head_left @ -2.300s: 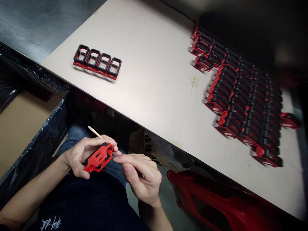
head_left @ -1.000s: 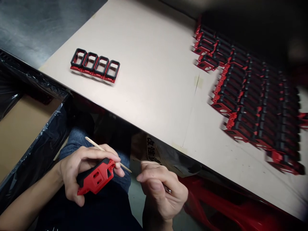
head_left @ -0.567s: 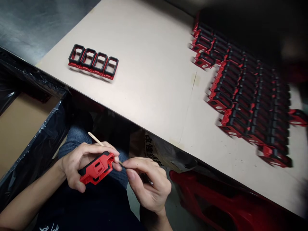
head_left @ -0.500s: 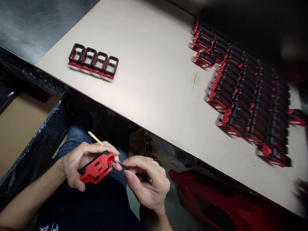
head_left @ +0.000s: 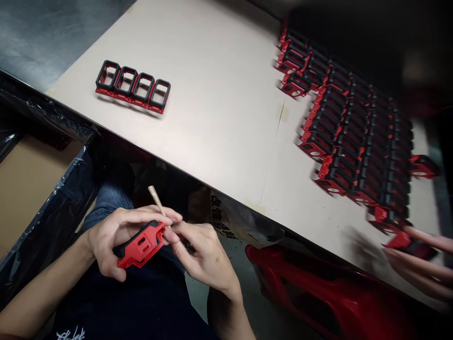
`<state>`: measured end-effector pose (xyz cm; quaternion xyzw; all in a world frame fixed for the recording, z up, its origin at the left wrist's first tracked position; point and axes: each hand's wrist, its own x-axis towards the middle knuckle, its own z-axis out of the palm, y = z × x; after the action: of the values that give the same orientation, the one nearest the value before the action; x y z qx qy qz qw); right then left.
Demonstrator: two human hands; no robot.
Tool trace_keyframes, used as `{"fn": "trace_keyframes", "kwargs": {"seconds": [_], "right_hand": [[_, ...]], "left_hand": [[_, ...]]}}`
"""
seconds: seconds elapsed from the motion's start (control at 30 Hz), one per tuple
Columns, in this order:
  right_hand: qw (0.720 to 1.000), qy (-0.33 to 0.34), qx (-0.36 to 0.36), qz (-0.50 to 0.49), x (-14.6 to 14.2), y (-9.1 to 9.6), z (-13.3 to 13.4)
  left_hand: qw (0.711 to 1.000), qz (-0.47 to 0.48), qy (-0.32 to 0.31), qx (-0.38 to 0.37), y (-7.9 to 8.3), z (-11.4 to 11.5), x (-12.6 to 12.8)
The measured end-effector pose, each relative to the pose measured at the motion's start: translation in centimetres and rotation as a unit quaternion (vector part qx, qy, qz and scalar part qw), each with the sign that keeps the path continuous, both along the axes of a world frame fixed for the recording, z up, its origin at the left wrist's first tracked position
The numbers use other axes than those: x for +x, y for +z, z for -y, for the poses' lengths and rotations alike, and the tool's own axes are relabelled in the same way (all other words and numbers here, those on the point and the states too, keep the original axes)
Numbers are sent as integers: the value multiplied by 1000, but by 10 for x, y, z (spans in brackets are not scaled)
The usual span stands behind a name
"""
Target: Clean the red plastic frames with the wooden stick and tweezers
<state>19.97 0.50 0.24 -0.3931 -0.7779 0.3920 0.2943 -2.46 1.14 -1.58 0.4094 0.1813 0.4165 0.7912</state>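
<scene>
My left hand [head_left: 111,236] is closed around a red plastic part with black trim [head_left: 139,244], held over my lap below the table edge. A thin wooden stick [head_left: 156,200] rises behind the part, and my right hand [head_left: 198,250] pinches its lower end right beside the part's upper corner. Four finished red-and-black frames [head_left: 132,88] stand in a row on the beige table top [head_left: 219,113] at the left. Several rows of the same parts [head_left: 354,137] fill the table's right side.
A cardboard box lined with black plastic film [head_left: 38,184] stands at my left. A red plastic crate [head_left: 318,293] sits under the table at the right. Another person's hand [head_left: 417,257], blurred, holds a red part at the right edge.
My right hand has closed on the stick and tipped it more upright beside the part. Another person's hand has come in at the right edge. The view has shifted slightly.
</scene>
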Motion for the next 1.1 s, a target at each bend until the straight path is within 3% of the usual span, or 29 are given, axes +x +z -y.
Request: {"fn": "trace_keyframes", "kwargs": {"seconds": [0.13,0.27,0.4,0.53,0.63,0.8,0.97,1.1], "right_hand": [[993,-49,-77,-73,8,7,-1],[963,-114,-152,-189,9,7,4],[925,-181,-152,-296,4,1,11],[913,-181,-150,-335,1,-1,15],[925,-176,-117,-317,-1,3,17],[953,-162,34,-254,-12,14,19],[949,-130,148,-246,-19,16,16],[947,-128,171,-238,-19,15,14]], "left_hand": [[998,3,16,-68,2,5,-5],[994,15,11,-108,-1,8,-11],[995,17,0,-99,-4,8,-11],[995,17,-8,-94,-4,9,-8],[996,17,-15,-83,-4,10,-8],[999,6,-23,-41,-4,11,-9],[999,-29,-21,37,0,11,-8],[996,-49,-17,71,1,10,-7]]}}
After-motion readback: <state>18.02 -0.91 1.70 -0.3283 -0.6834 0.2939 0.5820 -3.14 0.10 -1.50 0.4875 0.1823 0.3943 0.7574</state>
